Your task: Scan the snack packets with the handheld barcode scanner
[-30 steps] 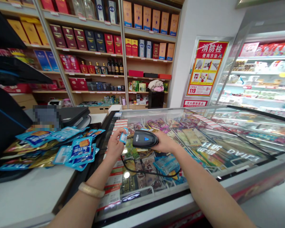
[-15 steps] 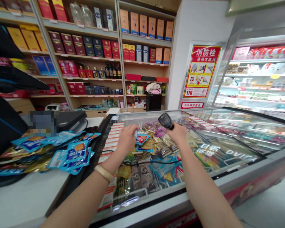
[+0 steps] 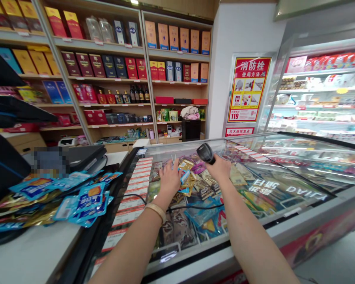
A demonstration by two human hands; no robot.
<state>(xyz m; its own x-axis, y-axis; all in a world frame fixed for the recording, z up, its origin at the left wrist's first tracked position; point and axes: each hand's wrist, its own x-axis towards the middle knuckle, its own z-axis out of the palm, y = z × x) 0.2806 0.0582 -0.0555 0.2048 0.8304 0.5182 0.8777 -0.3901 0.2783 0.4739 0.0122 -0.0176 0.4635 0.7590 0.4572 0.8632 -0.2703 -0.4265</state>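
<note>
Right hand (image 3: 220,167) grips scanner (image 3: 205,153) above freezer (image 3: 286,231). Left hand (image 3: 170,178), fingers spread, is at packets (image 3: 189,184) atop freezer; whether it pinches one, cannot tell. Risk: cord (image 3: 195,206), slack across freezer, could drag packets loose if scanner swings.

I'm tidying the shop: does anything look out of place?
Blue and gold packets lie in a loose, uneven heap on the white counter, some appearing to overhang its edge. No spill shows.
</note>
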